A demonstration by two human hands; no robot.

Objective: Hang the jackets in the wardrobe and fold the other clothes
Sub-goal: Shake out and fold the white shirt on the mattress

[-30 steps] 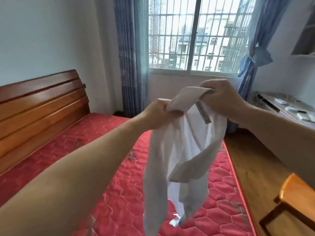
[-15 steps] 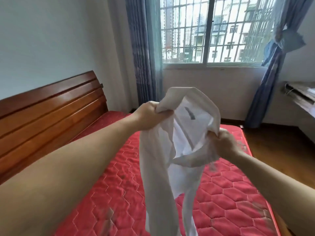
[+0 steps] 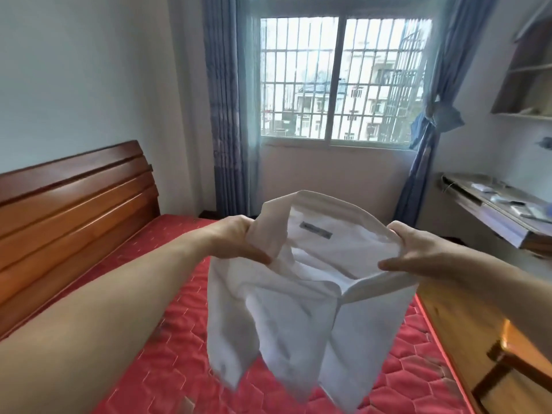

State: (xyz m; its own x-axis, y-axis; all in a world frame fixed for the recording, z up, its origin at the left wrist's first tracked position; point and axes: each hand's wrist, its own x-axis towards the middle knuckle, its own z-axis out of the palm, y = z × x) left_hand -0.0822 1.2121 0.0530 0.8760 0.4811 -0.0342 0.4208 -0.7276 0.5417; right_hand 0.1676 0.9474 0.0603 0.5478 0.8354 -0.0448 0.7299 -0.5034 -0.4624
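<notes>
A white collared shirt [image 3: 301, 318] hangs in the air in front of me, above the red quilted mattress [image 3: 167, 354]. Its collar is spread wide, with a grey label showing inside the neck. My left hand [image 3: 239, 242] grips the collar's left side. My right hand [image 3: 418, 252] grips the collar's right side. The body and sleeves of the shirt dangle below both hands, blurred at the lower edge. No wardrobe and no jacket is in view.
A wooden headboard [image 3: 68, 204] stands at the left. Straight ahead a barred window [image 3: 343, 82] sits between blue curtains. A cluttered desk [image 3: 495, 210] runs along the right wall, with a wooden chair [image 3: 519, 363] at the lower right and a strip of wooden floor beside the bed.
My right hand has moved from the bunched cloth out to the collar's right side. The hands have drawn apart, so the collar is spread wide and the shirt hangs flatter.
</notes>
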